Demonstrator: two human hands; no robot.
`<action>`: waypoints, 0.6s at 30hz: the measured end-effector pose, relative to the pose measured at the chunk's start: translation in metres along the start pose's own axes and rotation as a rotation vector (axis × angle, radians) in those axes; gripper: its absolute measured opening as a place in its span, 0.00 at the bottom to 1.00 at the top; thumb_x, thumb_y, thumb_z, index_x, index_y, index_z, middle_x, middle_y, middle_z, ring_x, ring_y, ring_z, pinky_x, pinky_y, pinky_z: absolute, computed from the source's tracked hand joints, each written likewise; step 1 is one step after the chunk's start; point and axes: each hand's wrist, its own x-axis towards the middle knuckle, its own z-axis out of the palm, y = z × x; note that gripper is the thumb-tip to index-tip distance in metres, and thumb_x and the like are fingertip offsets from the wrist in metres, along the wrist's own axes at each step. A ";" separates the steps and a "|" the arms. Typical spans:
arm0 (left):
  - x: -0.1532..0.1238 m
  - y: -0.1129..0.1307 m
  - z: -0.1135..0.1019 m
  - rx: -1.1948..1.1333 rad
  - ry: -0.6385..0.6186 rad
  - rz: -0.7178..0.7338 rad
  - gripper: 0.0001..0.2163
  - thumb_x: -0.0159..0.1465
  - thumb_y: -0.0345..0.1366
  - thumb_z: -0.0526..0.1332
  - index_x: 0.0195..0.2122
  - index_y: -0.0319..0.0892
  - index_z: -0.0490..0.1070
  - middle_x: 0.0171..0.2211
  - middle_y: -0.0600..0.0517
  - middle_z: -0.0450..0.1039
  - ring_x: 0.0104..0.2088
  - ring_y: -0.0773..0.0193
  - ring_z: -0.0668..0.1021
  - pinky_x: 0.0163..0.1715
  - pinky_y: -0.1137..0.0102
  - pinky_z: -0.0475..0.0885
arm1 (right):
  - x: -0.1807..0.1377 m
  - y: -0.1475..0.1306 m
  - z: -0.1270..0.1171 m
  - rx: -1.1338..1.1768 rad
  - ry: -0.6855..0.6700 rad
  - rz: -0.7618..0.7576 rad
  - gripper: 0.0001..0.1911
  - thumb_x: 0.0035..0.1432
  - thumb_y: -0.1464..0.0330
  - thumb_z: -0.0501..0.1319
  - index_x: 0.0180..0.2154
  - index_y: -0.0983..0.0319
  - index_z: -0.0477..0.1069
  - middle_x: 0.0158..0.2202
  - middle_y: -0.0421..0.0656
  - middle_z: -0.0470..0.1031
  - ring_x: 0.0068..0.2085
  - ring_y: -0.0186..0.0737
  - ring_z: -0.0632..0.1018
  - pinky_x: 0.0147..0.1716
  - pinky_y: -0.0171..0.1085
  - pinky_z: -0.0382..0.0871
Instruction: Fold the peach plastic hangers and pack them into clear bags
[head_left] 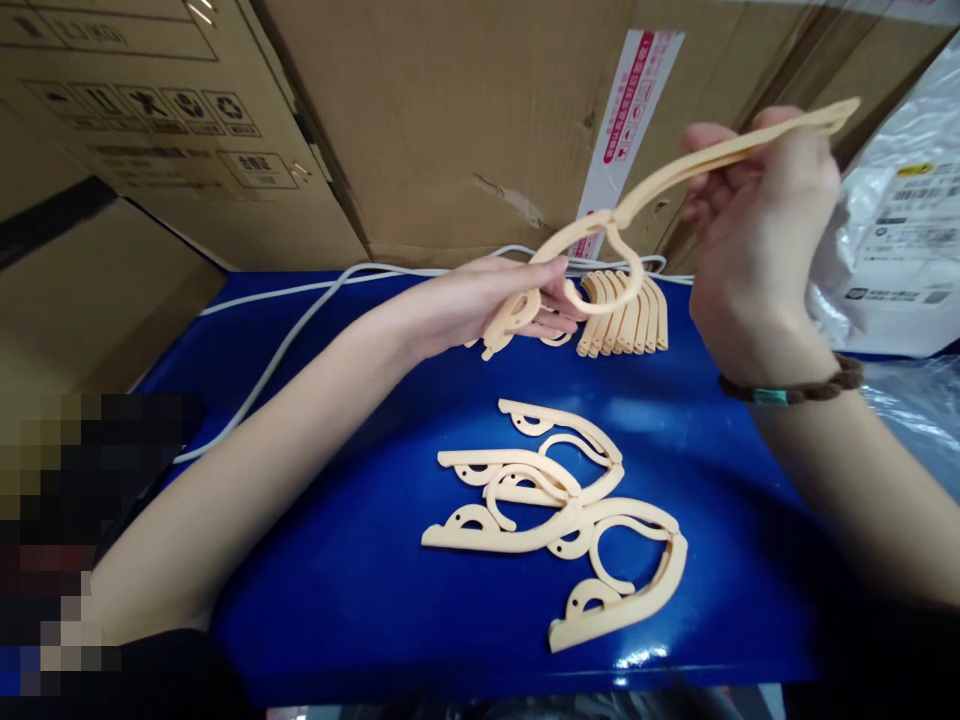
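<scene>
Held up in the air above the blue table is a cream plastic folding hanger, its two arms spread wide and its round hook hanging down. My left hand is closed around one arm, thumb on top. The other arm's end lies in the closed fingers of my right hand, which wears a dark wristband. Below, three folded hangers overlap in a loose pile. Behind my left hand, several more hanger pieces stand in a neat row, partly hidden by the held hanger.
Large cardboard boxes wall off the back and left of the blue table. A white cable runs along the rear and down the left side. Clear plastic packaging with a label stands at the right.
</scene>
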 end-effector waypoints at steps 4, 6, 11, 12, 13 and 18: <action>-0.003 0.005 -0.005 -0.080 0.110 0.017 0.08 0.70 0.37 0.62 0.39 0.37 0.77 0.43 0.44 0.81 0.45 0.57 0.85 0.46 0.66 0.82 | -0.005 -0.001 -0.005 -0.030 -0.191 -0.017 0.12 0.56 0.78 0.56 0.34 0.55 0.60 0.47 0.46 0.81 0.36 0.35 0.79 0.33 0.35 0.68; -0.003 0.007 -0.009 -0.089 0.201 0.050 0.04 0.68 0.33 0.65 0.39 0.38 0.75 0.46 0.44 0.81 0.47 0.58 0.85 0.47 0.68 0.82 | -0.004 0.000 -0.008 -0.070 -0.284 -0.097 0.13 0.52 0.78 0.61 0.34 0.55 0.63 0.44 0.46 0.82 0.39 0.38 0.80 0.36 0.36 0.69; 0.000 0.006 -0.018 -0.146 0.225 0.043 0.05 0.67 0.26 0.63 0.44 0.37 0.76 0.49 0.45 0.80 0.47 0.63 0.84 0.45 0.76 0.80 | 0.006 0.014 -0.019 -0.507 -0.496 -0.394 0.13 0.53 0.75 0.66 0.41 0.59 0.71 0.41 0.47 0.83 0.45 0.43 0.82 0.46 0.40 0.72; 0.001 0.005 -0.018 -0.147 0.186 0.029 0.07 0.67 0.26 0.63 0.45 0.37 0.77 0.49 0.45 0.80 0.46 0.63 0.85 0.43 0.77 0.80 | 0.007 0.017 -0.020 -0.688 -0.527 -0.455 0.12 0.56 0.72 0.65 0.43 0.60 0.73 0.41 0.48 0.83 0.44 0.45 0.82 0.46 0.42 0.71; 0.001 0.005 -0.018 -0.143 0.147 0.013 0.09 0.66 0.26 0.64 0.46 0.37 0.78 0.49 0.45 0.80 0.45 0.64 0.85 0.40 0.79 0.80 | 0.007 0.019 -0.021 -0.873 -0.556 -0.506 0.11 0.60 0.69 0.64 0.46 0.60 0.75 0.42 0.48 0.84 0.43 0.47 0.82 0.46 0.43 0.70; -0.003 0.008 -0.012 -0.175 0.023 -0.065 0.17 0.59 0.21 0.60 0.49 0.33 0.78 0.44 0.43 0.78 0.28 0.73 0.78 0.16 0.84 0.66 | -0.011 0.018 -0.013 -1.383 -0.671 -0.600 0.25 0.74 0.56 0.46 0.57 0.61 0.72 0.41 0.50 0.83 0.40 0.51 0.81 0.38 0.42 0.66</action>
